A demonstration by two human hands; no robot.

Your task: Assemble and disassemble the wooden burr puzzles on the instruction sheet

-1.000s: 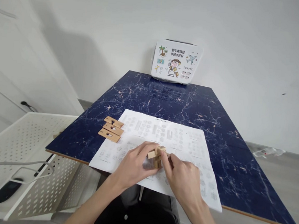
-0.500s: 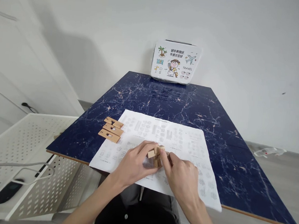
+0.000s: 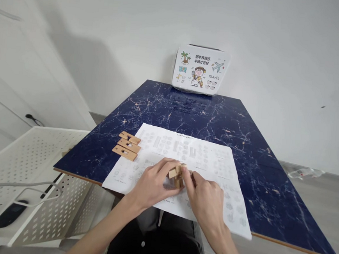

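A small wooden block puzzle (image 3: 178, 177) of several interlocking pale pieces is held between my two hands, above the paper sheet. My left hand (image 3: 153, 182) wraps round its left side, with fingers behind and thumb at the front. My right hand (image 3: 205, 190) grips the other side, its thumb pressed near the top piece. Fingers cover part of the puzzle. Beneath lies the white printed sheet (image 3: 221, 170), full of small diagrams. Left of the sheet's top corner, three flat wooden pieces (image 3: 124, 153) with slots and marks lie in an overlapping row.
A white cartoon-printed case (image 3: 201, 71) leans on the wall at the back of the dark blue marble-patterned table (image 3: 193, 117). Left of the table stands a white perforated cart (image 3: 50, 145) with a cable and a black device (image 3: 11, 213). A clear plastic item (image 3: 305, 173) lies at right.
The hands keep their hold on the puzzle, which looks slightly turned. My right thumb has shifted a little over its top. The flat pieces stay put.
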